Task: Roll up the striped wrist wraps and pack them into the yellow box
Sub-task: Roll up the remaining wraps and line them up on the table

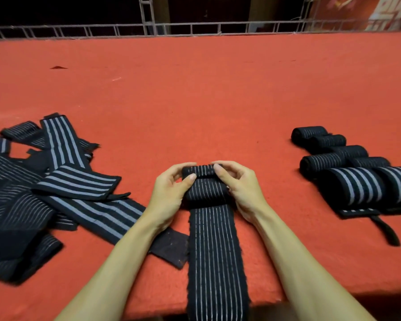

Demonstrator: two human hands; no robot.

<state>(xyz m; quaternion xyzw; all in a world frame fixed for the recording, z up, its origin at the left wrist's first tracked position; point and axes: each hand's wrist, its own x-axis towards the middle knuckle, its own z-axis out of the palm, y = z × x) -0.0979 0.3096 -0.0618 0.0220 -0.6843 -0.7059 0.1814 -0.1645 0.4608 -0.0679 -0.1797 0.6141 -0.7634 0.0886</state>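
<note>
Rolling is the step in hand: both hands are on 1 striped wrap [214, 246] laid on the red worktop [218, 100]. The left hand [171, 191] pinches the left end of the roll [205, 188], thumb on top and fingers curled over the far side. The right hand [239, 186] mirrors it on the right end. So the 2-handed grip is closed on the roll, which sits directly between the palms.

From under the grip the unrolled tail [215, 274] runs flat back toward the person and over the near edge of the worktop. A long stretch is left to take up, so this wrap looks well short of finished.

The next move likely calls for turning the roll back over that tail, thumbs keeping it tight and both edges level so it does not cone.

Left of the grip, near the left forearm, lies the pile of flat wraps [56, 193], not yet rolled. Right of the grip, well apart, sit the finished rolls [345, 167]. The yellow box is not in view, so packing looks some way off.
</note>
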